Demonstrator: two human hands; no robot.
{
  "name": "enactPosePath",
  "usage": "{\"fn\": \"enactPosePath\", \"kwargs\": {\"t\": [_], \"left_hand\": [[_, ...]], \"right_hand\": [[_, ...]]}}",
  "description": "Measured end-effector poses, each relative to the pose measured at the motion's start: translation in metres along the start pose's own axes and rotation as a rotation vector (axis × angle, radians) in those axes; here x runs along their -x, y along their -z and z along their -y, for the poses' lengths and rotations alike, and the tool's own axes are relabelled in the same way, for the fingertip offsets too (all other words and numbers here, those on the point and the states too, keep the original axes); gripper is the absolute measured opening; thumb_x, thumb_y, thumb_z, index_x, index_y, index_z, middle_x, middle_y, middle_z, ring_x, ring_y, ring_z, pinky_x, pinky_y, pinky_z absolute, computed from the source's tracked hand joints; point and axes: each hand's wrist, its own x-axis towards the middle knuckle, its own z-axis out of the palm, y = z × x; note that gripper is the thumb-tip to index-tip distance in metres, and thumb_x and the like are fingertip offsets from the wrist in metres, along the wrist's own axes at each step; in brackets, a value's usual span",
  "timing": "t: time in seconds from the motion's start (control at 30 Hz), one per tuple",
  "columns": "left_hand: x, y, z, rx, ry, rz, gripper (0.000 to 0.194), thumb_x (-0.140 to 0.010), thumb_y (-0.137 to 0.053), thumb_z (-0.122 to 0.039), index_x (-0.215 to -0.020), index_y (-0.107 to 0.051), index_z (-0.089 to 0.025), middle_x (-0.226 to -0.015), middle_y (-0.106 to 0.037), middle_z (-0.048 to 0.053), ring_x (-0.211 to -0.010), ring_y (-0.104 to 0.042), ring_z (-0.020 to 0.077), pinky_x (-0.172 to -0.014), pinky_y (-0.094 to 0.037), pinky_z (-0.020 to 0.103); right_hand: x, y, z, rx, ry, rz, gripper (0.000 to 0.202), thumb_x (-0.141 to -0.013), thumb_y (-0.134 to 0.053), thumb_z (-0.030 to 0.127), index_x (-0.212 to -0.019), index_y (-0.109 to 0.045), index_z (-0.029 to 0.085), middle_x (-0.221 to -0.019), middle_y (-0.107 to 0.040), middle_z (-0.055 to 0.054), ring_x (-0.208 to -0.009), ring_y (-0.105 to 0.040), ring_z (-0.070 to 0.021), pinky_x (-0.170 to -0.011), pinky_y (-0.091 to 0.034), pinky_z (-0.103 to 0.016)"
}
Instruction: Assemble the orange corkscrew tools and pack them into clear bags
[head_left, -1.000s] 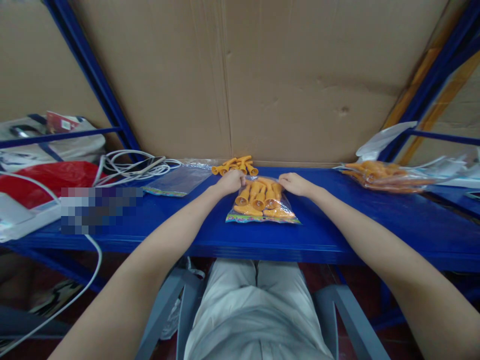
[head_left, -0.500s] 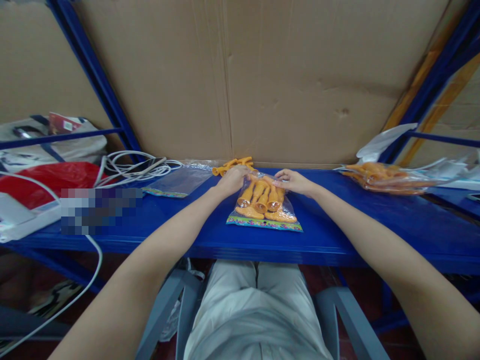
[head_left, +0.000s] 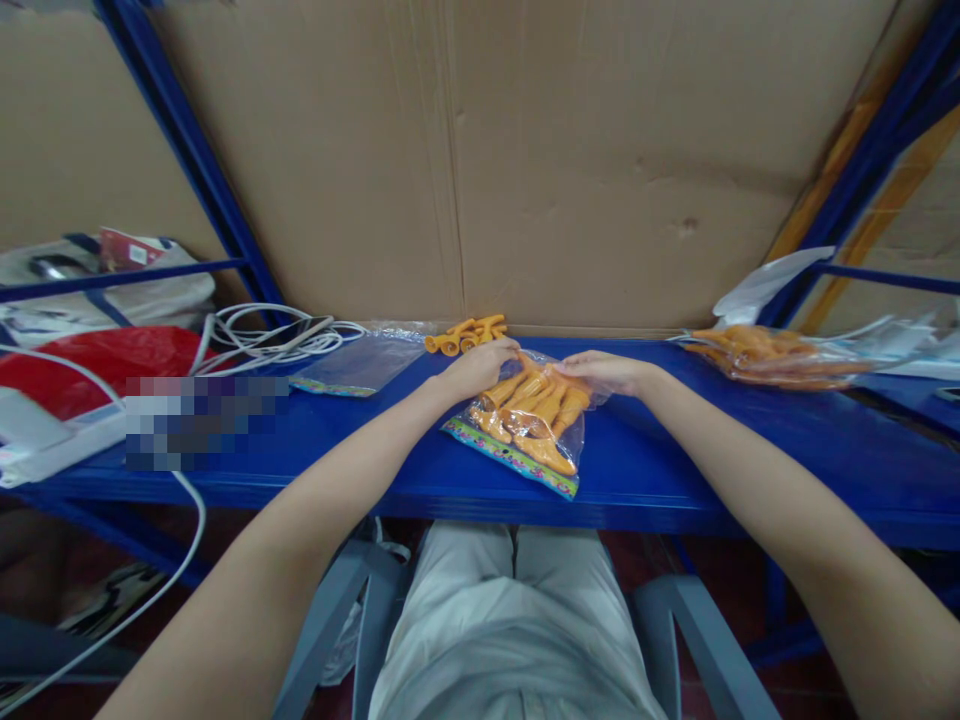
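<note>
A clear plastic bag (head_left: 511,460) filled with orange plastic pieces, horn-shaped with flared hollow ends, lies slanted on the blue table. Its colourful printed header strip faces my body. At the bag's far left corner, my left hand (head_left: 482,370) is closed on the plastic, fingertips partly hidden. My right hand (head_left: 609,372) grips the far right side of the bag, thumb and fingers around its edge. Just behind my left hand sits a small pile of loose orange pieces (head_left: 466,334), against the cardboard.
An unfilled clear bag (head_left: 367,358) lies left of the pile, beside coiled white cables (head_left: 277,335). Farther left are a red bag (head_left: 97,365) and a white power strip (head_left: 60,440). Packed orange pieces (head_left: 772,355) lie at right. Cardboard (head_left: 525,170) and blue posts (head_left: 187,150) bound the back.
The filled bag has rotated, its header's right end swinging toward me and its far end shifting right. My right hand has moved slightly right with it; my left hand has moved slightly right.
</note>
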Motion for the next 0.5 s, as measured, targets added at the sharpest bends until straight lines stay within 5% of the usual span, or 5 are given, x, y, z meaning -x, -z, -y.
{"fn": "enactPosePath", "kwargs": {"t": [0.5], "left_hand": [[0.001,-0.004,-0.002,-0.011,-0.023,-0.070,0.048,-0.080,-0.044,0.001,-0.118,-0.067,-0.016,-0.129,-0.066,0.008,-0.121,-0.060,0.0178,-0.107,-0.046,0.040]], "right_hand": [[-0.002,-0.019,0.002,-0.088,-0.086,0.071,0.011,-0.077,-0.073,0.017,-0.086,-0.073,0.012,-0.088,-0.077,-0.011,-0.073,-0.073,-0.0187,-0.073,-0.061,-0.028]]}}
